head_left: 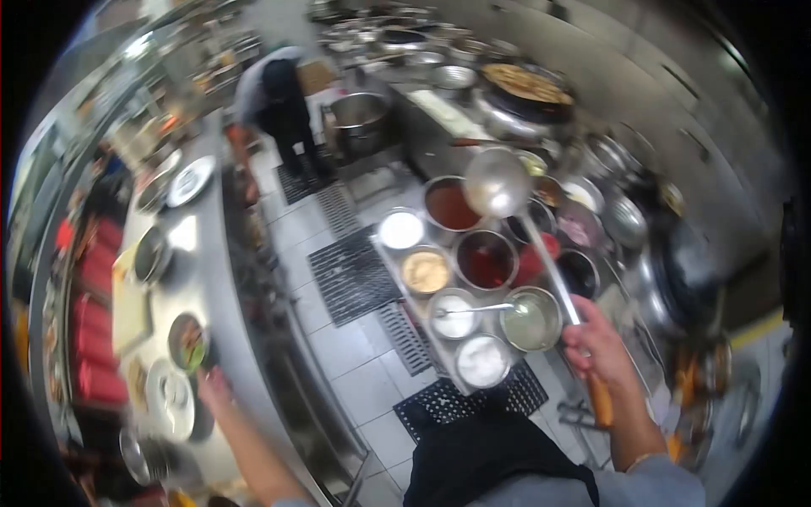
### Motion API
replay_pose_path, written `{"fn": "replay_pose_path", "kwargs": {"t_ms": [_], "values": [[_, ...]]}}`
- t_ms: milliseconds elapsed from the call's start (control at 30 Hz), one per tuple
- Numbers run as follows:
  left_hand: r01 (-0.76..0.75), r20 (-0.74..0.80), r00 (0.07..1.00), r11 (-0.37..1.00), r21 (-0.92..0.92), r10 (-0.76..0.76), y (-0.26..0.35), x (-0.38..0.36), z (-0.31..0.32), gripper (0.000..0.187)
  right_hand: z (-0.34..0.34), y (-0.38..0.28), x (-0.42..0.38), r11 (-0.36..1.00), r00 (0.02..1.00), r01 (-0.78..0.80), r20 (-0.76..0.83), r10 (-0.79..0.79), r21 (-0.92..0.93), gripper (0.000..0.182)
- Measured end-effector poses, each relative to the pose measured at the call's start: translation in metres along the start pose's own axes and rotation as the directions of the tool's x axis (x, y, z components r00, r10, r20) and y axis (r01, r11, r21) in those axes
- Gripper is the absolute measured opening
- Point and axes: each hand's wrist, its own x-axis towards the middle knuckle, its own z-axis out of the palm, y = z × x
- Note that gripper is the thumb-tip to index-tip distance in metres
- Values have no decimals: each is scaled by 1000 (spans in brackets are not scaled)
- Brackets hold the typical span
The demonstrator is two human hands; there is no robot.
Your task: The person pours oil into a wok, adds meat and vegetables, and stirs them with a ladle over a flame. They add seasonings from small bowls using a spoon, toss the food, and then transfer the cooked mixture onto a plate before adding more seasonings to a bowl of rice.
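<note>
My right hand (598,345) is closed round the handle of a large metal ladle (553,269), whose end is orange-brown. The ladle's round bowl is raised over a cluster of containers, beside a pot of reddish-brown liquid (452,205). On the left, my left hand (216,389), somewhat blurred, reaches to the steel counter and grips the near rim of a small bowl (187,340) with greens and brownish food in it. A white oval plate (171,399) with pale pieces lies beside that bowl.
Tubs of white powder (483,361), a pot of pale green liquid (530,318) and a pot of dark red liquid (486,258) stand before me. Black mats (353,272) lie on the tiled floor. A co-worker (279,97) bends near a large stockpot (359,127). A wok (525,89) sits behind.
</note>
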Motion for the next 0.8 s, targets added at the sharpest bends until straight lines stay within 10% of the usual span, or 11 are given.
{"fn": "replay_pose_path", "kwargs": {"t_ms": [233,467,600,800], "values": [[-73,-97,992,989,128,85,27,16,25,39,0,37,-20,725,999,-45,-25,38,-687,55],[-116,-90,986,961,251,143,16,-26,44,19,4,57,-17,735,995,-88,-33,89,-672,56],[-68,95,995,935,348,37,-11,-85,76,16,5,45,-19,824,983,-168,-32,180,-542,55],[-233,416,909,863,449,29,-70,-178,186,8,-22,43,-34,968,978,-208,47,204,137,53]]}}
